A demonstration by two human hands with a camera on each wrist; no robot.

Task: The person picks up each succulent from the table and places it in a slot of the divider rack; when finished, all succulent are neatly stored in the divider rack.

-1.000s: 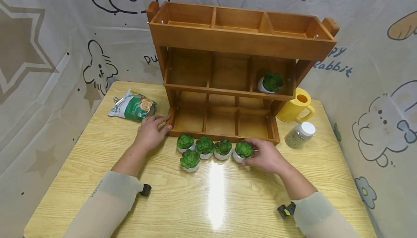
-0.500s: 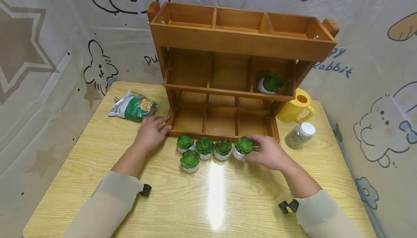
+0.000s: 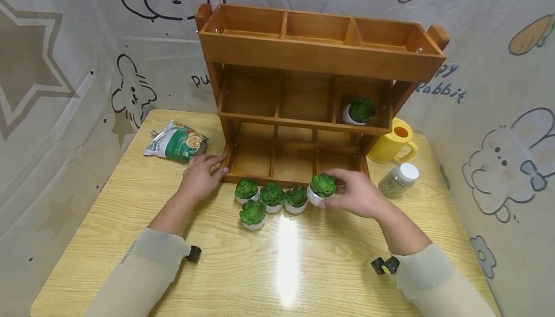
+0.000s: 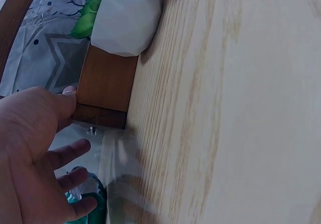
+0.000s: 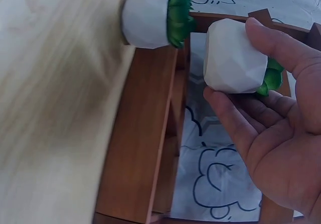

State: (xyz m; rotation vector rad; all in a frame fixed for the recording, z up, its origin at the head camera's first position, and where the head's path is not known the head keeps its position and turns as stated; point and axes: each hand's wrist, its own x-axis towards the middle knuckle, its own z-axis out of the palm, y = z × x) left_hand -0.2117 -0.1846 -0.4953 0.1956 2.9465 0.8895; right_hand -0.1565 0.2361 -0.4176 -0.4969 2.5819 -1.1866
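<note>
My right hand (image 3: 356, 194) pinches a small succulent (image 3: 323, 185) by its white faceted pot (image 5: 233, 58), thumb on one side and fingers on the other. In the right wrist view the pot hangs clear of the tabletop. My left hand (image 3: 200, 178) holds the lower left front corner of the three-tier wooden shelf (image 3: 321, 57) between thumb and forefinger; its other fingers (image 4: 70, 153) stick out loosely. Several more potted succulents (image 3: 272, 195) stand along the shelf's front edge, one (image 3: 253, 213) set before the others. Another succulent (image 3: 362, 111) sits in the middle tier's right compartment.
A green and white snack packet (image 3: 179, 141) lies left of the shelf. On the right stand a yellow pitcher (image 3: 392, 141) and a white-lidded jar (image 3: 399, 180). Printed cloth (image 3: 490, 95) hangs around the wooden table (image 3: 243, 269).
My right hand has raised the succulent off the table and shifted it slightly toward the shelf. The left hand keeps its place at the shelf corner.
</note>
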